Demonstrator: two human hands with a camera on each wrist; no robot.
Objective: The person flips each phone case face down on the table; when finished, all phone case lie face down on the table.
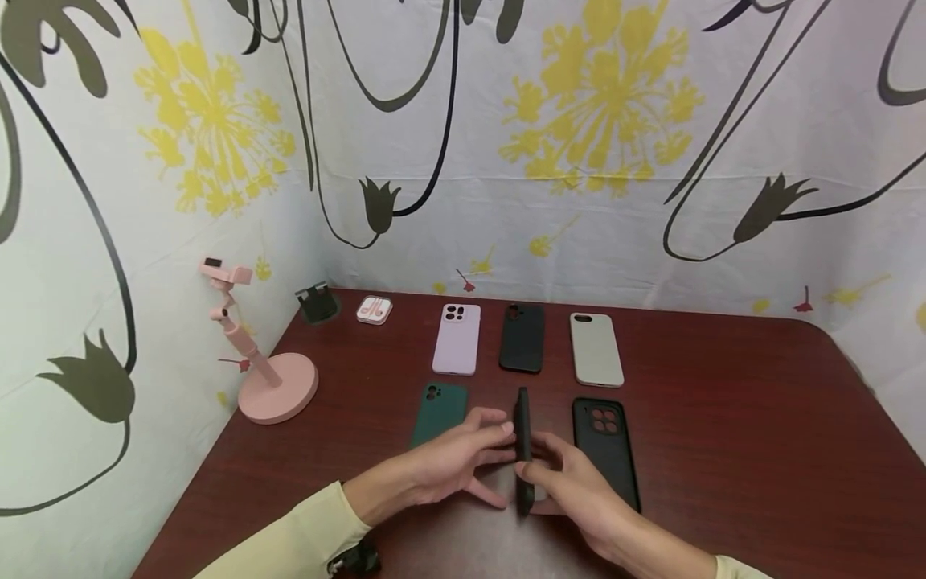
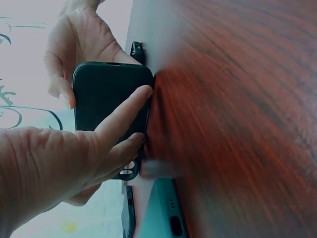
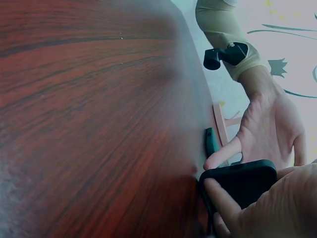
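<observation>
A black phone case (image 1: pixel 524 450) stands on its long edge between the two hands. My right hand (image 1: pixel 579 482) holds it, thumb over the upper edge and fingers on its right side. My left hand (image 1: pixel 452 462) is on the other side, fingers extended and thumb spread away. In the left wrist view, the fingers of the left hand (image 2: pixel 106 144) lie across the flat back of the case (image 2: pixel 99 96), and camera holes show at its lower end. The right wrist view has the right hand (image 3: pixel 282 208) with a finger along the case (image 3: pixel 247 181).
A green case (image 1: pixel 441 414) lies by the left hand, a black case (image 1: pixel 611 450) by the right. Behind are lilac (image 1: pixel 457 342), black (image 1: pixel 522 342) and pale (image 1: pixel 596 350) cases. Further left are boxed earphones (image 1: pixel 374 310), a small dark item (image 1: pixel 317 304) and a pink stand (image 1: pixel 278 390).
</observation>
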